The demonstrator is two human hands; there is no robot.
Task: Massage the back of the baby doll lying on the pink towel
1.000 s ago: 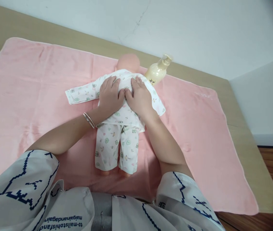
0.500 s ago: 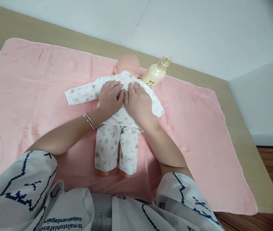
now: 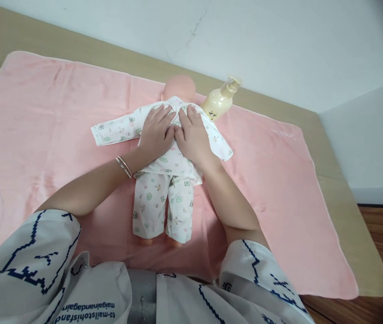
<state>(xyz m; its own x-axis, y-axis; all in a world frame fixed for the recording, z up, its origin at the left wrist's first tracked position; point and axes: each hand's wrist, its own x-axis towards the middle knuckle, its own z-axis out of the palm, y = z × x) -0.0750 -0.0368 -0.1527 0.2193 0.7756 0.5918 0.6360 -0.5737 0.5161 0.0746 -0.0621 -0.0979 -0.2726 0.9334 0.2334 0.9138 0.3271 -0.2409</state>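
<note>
A baby doll [image 3: 179, 86] lies on a pink towel [image 3: 43, 112], dressed in a white printed top and trousers [image 3: 161, 209], its head away from me. My left hand [image 3: 156, 130] lies flat on the left half of the doll's upper body, fingers stretched toward the collar. My right hand [image 3: 193, 135] lies flat beside it on the right half, thumbs nearly touching. Both palms press on the top's fabric. A metal bangle [image 3: 124, 167] sits on my left wrist.
A cream pump bottle [image 3: 219, 102] lies tilted on the towel just right of the doll's head, close to my right fingertips. The towel covers a wooden table [image 3: 347, 198] set against a white wall. The table's right edge drops to a wooden floor.
Both hands slid a little down the doll's upper body, then back up toward the collar. The doll and bottle have stayed in place.
</note>
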